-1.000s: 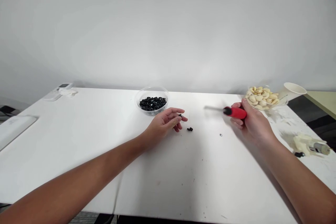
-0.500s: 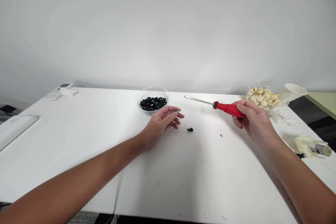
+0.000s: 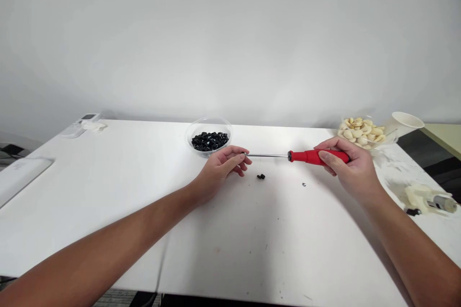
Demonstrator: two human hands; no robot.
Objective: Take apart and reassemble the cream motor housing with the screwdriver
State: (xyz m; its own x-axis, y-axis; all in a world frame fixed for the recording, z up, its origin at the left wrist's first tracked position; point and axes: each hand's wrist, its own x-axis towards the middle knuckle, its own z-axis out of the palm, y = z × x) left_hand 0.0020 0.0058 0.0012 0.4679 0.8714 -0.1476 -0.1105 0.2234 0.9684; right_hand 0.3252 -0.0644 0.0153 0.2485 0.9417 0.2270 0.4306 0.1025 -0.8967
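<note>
My right hand (image 3: pixel 347 163) is closed around the red handle of a screwdriver (image 3: pixel 313 156), its shaft pointing left and nearly level. The tip meets the fingertips of my left hand (image 3: pixel 226 163), which pinch a small part mostly hidden by the fingers; I cannot make out its kind. Behind the left hand stands a clear round bowl (image 3: pixel 188 136) of small black pieces (image 3: pixel 211 140). Below the shaft, a small black piece (image 3: pixel 261 177) lies on the white table (image 3: pixel 137 177). A tiny shiny metal bit (image 3: pixel 304 184) lies further right.
At the back right are a clear bowl of pale, flat, rounded pieces (image 3: pixel 361 132) and a white paper cup (image 3: pixel 405 123). A whitish part with a grey motor-like cylinder (image 3: pixel 444 204) lies at the right. A remote-like white device (image 3: pixel 90 117) sits back left. Dark specks dot the table.
My right hand has lowered and levelled the screwdriver and brought it left, so its tip now reaches my left fingertips. The left hand has barely moved.
</note>
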